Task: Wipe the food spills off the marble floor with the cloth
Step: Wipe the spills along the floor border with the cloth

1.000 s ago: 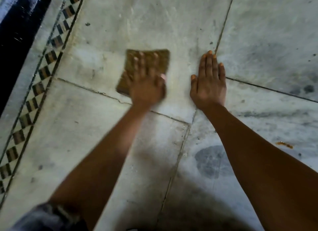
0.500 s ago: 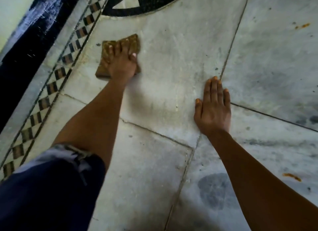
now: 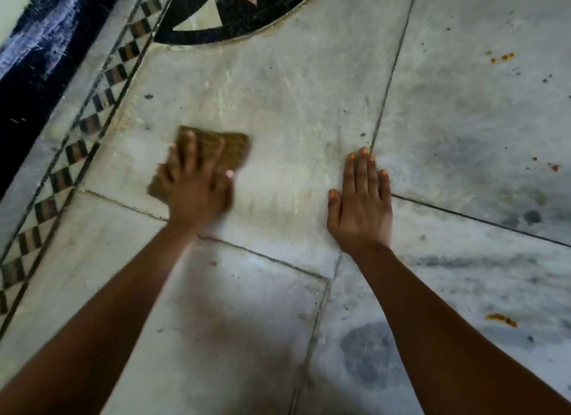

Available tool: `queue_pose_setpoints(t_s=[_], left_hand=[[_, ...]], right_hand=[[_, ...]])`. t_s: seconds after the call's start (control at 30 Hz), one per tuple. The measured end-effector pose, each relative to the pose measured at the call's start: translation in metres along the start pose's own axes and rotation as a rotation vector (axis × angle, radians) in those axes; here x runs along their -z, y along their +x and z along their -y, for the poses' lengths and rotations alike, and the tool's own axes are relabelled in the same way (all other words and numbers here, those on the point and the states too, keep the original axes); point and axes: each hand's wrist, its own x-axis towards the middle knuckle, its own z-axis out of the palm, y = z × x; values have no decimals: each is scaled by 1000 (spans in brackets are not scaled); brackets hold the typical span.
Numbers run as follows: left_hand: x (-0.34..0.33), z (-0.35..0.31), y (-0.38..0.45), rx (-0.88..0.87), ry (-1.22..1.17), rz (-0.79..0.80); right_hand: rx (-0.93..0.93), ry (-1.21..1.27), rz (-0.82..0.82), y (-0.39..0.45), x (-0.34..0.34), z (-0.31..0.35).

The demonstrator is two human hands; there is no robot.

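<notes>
A folded brown cloth [image 3: 232, 148] lies flat on the pale marble floor [image 3: 290, 111], left of centre. My left hand [image 3: 195, 186] presses down on it with fingers spread, covering its near half; the hand is motion-blurred. My right hand [image 3: 360, 203] rests flat on the floor to the right, fingers together, holding nothing. Orange food spills show at the far right [image 3: 501, 57] and near right [image 3: 501, 319]. Small red spots [image 3: 554, 167] sit at the right edge.
A checkered inlay border [image 3: 92, 121] runs diagonally along the left, with a black skirting [image 3: 34, 74] beyond it. A black circular inlay [image 3: 228, 28] lies at the top. Dark grey marks [image 3: 367, 353] stain the near tile.
My left hand has dragged the cloth back from the far left near the border toward me and to the right. My right hand stays planted on the floor.
</notes>
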Motion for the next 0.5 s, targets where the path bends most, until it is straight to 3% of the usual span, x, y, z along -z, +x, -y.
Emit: queue_pose_setpoints(t_s=[0.1, 0.23, 0.3, 0.4, 0.5], left_hand=[[12, 7, 58, 229, -59, 88], [18, -47, 117, 229, -94, 128], [13, -87, 122, 125, -69, 147], [0, -130, 85, -168, -26, 126], [-11, -114, 34, -458, -13, 73]], right_hand=[[2, 3, -16, 0, -1, 0], [1, 7, -22, -1, 0, 0], [3, 12, -21, 0, 1, 0], [2, 14, -19, 0, 2, 1], [-5, 20, -17, 0, 2, 0]])
